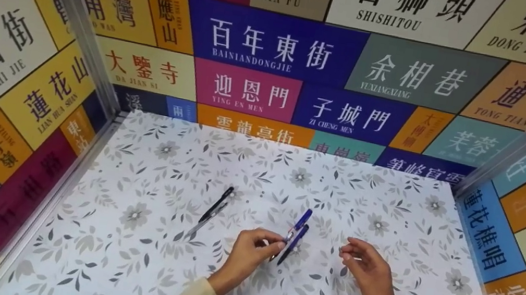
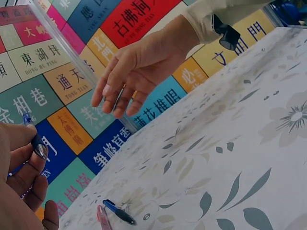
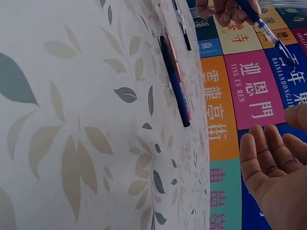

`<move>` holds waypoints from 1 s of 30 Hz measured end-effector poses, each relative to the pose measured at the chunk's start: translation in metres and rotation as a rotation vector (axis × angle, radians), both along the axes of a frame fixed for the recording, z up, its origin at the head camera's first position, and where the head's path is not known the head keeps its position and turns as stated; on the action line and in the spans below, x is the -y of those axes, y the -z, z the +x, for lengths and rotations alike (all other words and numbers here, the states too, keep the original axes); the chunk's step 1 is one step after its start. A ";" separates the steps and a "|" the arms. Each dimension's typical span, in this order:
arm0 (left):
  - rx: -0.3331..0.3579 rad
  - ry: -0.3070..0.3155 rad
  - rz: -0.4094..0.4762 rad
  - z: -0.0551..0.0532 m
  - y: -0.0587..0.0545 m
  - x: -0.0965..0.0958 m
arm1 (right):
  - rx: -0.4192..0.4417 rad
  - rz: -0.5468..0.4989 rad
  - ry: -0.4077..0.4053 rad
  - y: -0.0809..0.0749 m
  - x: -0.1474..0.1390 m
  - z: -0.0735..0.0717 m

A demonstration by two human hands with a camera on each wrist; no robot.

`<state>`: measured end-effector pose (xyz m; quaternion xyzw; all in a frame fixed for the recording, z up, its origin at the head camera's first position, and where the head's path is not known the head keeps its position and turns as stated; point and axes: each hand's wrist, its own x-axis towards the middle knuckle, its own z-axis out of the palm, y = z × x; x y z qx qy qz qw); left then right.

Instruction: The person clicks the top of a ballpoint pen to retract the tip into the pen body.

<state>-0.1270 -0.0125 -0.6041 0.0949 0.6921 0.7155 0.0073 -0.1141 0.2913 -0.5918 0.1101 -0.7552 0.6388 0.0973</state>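
Observation:
My left hand pinches a blue pen between thumb and fingertips, above the table. The right wrist view shows this pen with a clear barrel section. Beneath it, a dark blue pen lies on the table beside a red or pink pen; the left wrist view shows the red one too. To the right, my right hand hovers with fingers loosely bent and nothing in them. Left of both hands, a black pen and a clear-barrelled pen lie side by side.
The table has a white cover printed with grey leaves and flowers. Panels of coloured street-sign blocks rise behind it and on both sides. Metal corner posts stand at the far left and right.

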 end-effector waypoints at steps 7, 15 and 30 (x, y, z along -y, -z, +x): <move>0.051 -0.016 0.049 0.003 -0.003 -0.002 | 0.016 0.026 -0.026 -0.010 0.008 0.002; 0.076 -0.004 0.072 0.005 -0.009 -0.004 | 0.012 0.021 -0.032 -0.018 0.015 0.003; 0.038 0.015 0.091 0.008 -0.024 -0.008 | -0.069 0.016 -0.090 -0.040 0.032 0.003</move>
